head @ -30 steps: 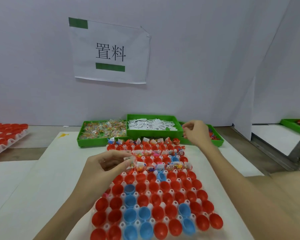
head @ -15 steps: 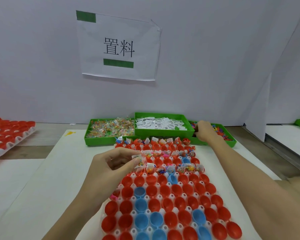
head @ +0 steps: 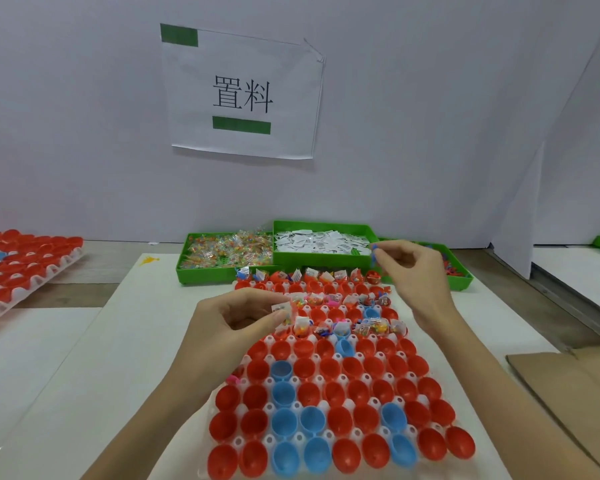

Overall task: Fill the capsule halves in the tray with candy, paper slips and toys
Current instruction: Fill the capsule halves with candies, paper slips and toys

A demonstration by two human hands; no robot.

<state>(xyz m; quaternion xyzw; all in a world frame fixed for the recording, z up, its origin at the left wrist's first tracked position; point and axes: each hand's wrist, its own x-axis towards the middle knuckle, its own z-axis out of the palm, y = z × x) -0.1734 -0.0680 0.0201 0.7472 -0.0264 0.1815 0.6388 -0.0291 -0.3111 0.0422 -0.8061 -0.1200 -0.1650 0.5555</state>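
Lifted out of the toy bin since the earlier frame, the right hand (head: pixel 418 271) now pinches a small blue toy (head: pixel 374 251) above the tray's far rows.
Nearest, empty red and blue capsule halves (head: pixel 329 403) sit in the white tray (head: pixel 312 358) on the worktop (head: pixel 94 368); filled halves occupy the far rows. Over the tray's left edge, the left hand (head: pixel 236 317) has its grip closed on a wrapped candy with a paper slip (head: pixel 282 308). Beyond lie green bins of candy (head: pixel 227 251), slips (head: pixel 321 241) and toys (head: pixel 456 268). On the wall, a paper sign (head: pixel 243 95) reads "置料".
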